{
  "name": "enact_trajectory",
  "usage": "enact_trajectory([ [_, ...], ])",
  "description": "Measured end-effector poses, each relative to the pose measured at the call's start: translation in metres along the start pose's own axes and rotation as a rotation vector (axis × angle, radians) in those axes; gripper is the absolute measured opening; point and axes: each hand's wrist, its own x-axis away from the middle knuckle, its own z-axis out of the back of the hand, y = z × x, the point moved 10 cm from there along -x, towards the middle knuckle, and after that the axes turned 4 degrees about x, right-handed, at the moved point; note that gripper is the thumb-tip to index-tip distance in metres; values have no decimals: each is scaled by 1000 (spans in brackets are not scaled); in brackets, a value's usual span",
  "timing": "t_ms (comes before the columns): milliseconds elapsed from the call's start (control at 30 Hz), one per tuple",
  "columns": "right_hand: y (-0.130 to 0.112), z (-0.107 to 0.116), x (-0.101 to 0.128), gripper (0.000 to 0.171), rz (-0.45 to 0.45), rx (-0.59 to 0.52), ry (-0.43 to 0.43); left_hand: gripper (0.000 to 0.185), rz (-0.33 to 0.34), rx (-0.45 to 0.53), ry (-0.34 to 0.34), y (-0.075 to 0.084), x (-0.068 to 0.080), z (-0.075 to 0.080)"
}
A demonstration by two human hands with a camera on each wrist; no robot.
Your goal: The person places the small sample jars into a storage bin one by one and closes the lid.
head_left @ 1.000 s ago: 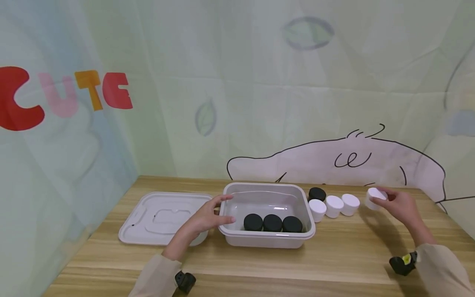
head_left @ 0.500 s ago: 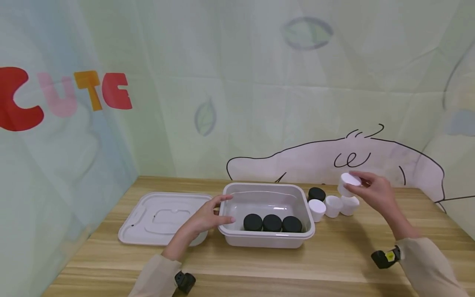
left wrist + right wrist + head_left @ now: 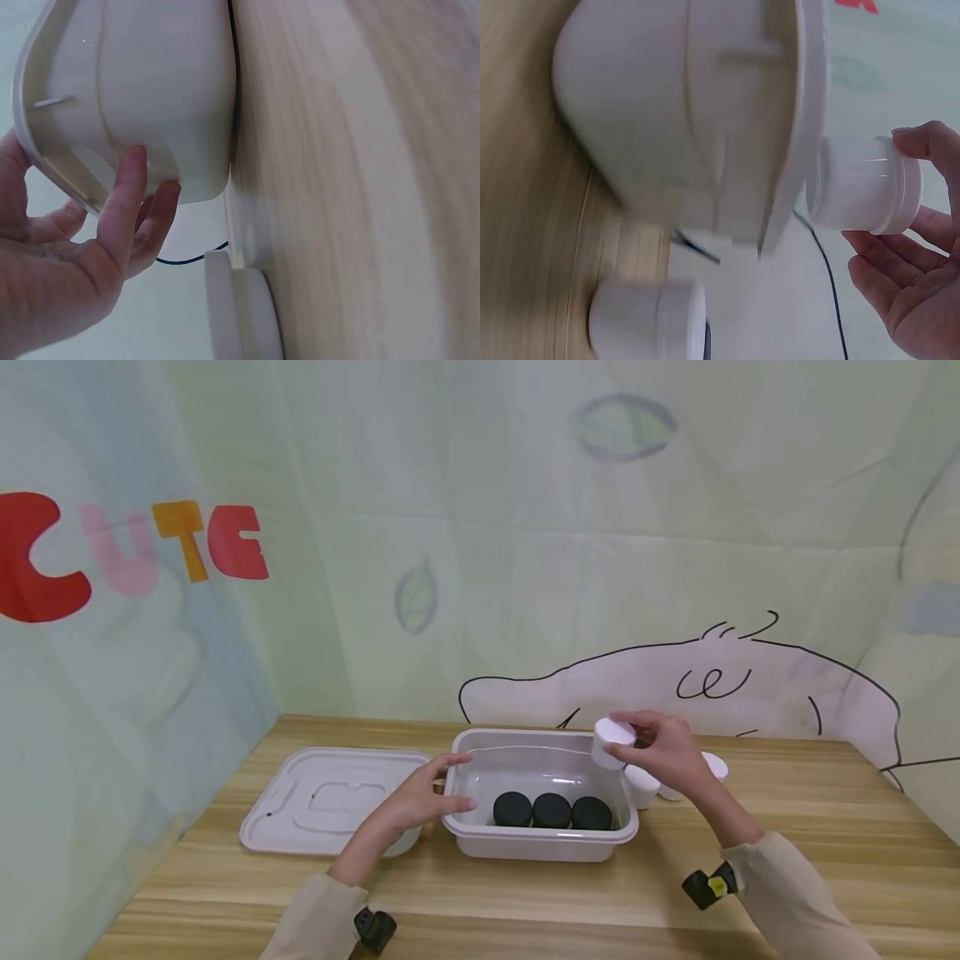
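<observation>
A light grey plastic storage box (image 3: 536, 847) stands on the table, holding a row of black-lidded jars (image 3: 551, 811) along its near side. My left hand (image 3: 417, 792) grips the box's left end, thumb over the rim and fingers against the outer wall in the left wrist view (image 3: 112, 232). Above the box's far right corner, my right hand (image 3: 667, 752) pinches a small white jar (image 3: 611, 742) round its lid. The right wrist view shows this jar (image 3: 859, 184) just past the rim, with fingers on opposite sides of the lid.
Several white jars (image 3: 642, 787) stand close beside the box's right end, partly behind my right hand. The grey box lid (image 3: 285, 814) lies flat on the wooden table (image 3: 480, 910) at the left. A printed cloth backdrop (image 3: 360, 635) rises behind the table.
My right hand has lifted the white jar from the table's right side and carried it left over the other jars to the box. The left hand has stayed on the box.
</observation>
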Motion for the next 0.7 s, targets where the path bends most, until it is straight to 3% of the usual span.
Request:
enact_trajectory([
  [400,-49,-67,-7,39,63,-144,-127,63,10,-29,18,0,-1,1],
  [700,-88,-110,-10,37,210,-171,-254,63,-6,-17,-16,2,0,0],
])
